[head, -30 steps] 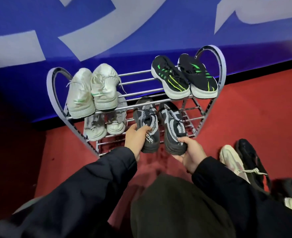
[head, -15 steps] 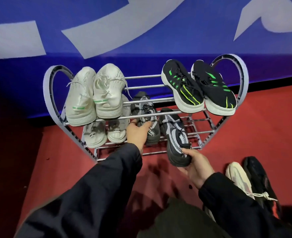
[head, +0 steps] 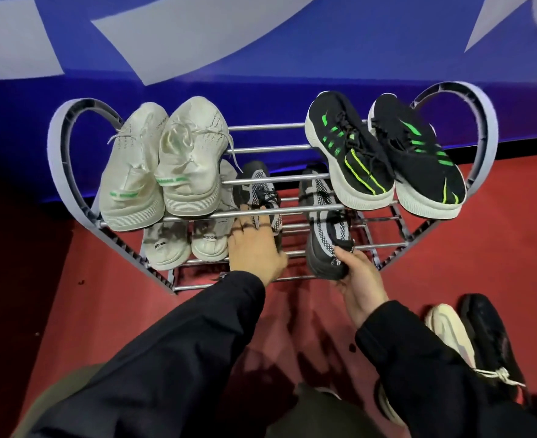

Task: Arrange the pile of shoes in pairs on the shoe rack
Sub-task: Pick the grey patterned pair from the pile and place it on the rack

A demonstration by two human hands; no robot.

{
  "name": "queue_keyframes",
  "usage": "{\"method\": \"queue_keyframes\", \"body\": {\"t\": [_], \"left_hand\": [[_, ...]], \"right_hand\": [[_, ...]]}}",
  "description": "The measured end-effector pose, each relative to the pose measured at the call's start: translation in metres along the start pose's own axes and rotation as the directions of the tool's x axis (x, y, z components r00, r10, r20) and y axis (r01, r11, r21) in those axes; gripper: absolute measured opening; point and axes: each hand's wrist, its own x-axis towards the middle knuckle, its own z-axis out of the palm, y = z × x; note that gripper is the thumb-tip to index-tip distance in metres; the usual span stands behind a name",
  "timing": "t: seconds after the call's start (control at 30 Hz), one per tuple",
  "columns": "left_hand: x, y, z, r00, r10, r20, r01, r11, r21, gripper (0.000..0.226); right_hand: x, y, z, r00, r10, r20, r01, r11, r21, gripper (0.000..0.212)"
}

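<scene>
Now, left hand: reaching forward, fingers lying spread on the left grey-black shoe, lower shelf of the shoe rack.
Right hand: grip curling round the right grey-black shoe's heel, near edge.

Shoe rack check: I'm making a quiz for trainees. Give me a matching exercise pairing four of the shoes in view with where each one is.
Things:
1. white pair with green stripes
2. black pair with green stripes
3. grey-and-black knit shoe
4. cream shoe

Places:
A. on the red floor, right of the rack
B. top shelf, right end
C. lower shelf, heel in the right hand
D. top shelf, left end

Pairs: 1-D, 2-B, 3-C, 4-A
</scene>
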Motion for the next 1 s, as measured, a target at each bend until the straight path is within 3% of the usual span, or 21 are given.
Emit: {"method": "queue_keyframes", "body": {"t": [0.17, 0.37, 0.5, 0.6, 0.73, 0.87, 1.0], "left_hand": [[0.009, -0.012, 0.002, 0.993, 0.121, -0.006, -0.121, 0.988, -0.092, 0.068], [0.011, -0.016, 0.018, 0.988, 0.105, -0.109, -0.114, 0.991, -0.076, 0.061], [0.019, -0.022, 0.026, 0.977, 0.077, -0.197, -0.081, 0.997, -0.013, 0.049], [0.016, -0.02, 0.026, 0.965, 0.087, -0.246, -0.076, 0.996, 0.055, 0.044], [0.011, -0.017, 0.018, 0.968, 0.088, -0.237, -0.07, 0.994, 0.083, 0.043], [0.009, -0.018, 0.019, 0.953, 0.146, -0.267, -0.123, 0.987, 0.103, 0.045], [0.001, -0.016, 0.026, 0.943, 0.249, -0.22, -0.214, 0.962, 0.17, 0.067]], "right_hand": [[0.032, -0.011, 0.023, 1.0, -0.023, -0.008, 0.022, 0.998, -0.061, 0.017], [0.067, -0.016, 0.043, 0.993, -0.076, -0.096, 0.051, 0.969, -0.242, 0.052], [0.082, -0.006, 0.045, 0.98, -0.173, -0.101, 0.117, 0.905, -0.408, 0.044], [0.078, -0.001, 0.044, 0.966, -0.247, -0.072, 0.18, 0.85, -0.495, 0.051], [0.069, -0.001, 0.043, 0.974, -0.222, -0.041, 0.162, 0.816, -0.555, 0.052], [0.058, 0.003, 0.048, 0.962, -0.272, 0.004, 0.194, 0.674, -0.713, 0.055], [0.054, 0.009, 0.049, 0.94, -0.341, -0.026, 0.148, 0.474, -0.868, 0.062]]}}
